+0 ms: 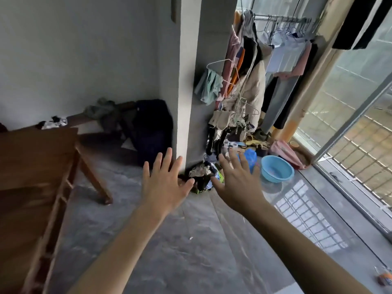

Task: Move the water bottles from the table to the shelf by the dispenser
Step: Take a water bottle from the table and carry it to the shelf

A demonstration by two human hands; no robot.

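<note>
Here, the left hand and right hand reach forward, fingers spread, empty.

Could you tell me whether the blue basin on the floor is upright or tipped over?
Upright. The blue basin sits on its base on the floor, its open mouth facing up with the inside visible.

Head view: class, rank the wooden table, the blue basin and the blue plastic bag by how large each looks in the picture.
Largest to smallest, as they look:
1. Wooden table, though it is nearest the camera and cut off by the frame.
2. Blue basin.
3. Blue plastic bag, partly hidden behind the right hand, so its full size is unsure.
</note>
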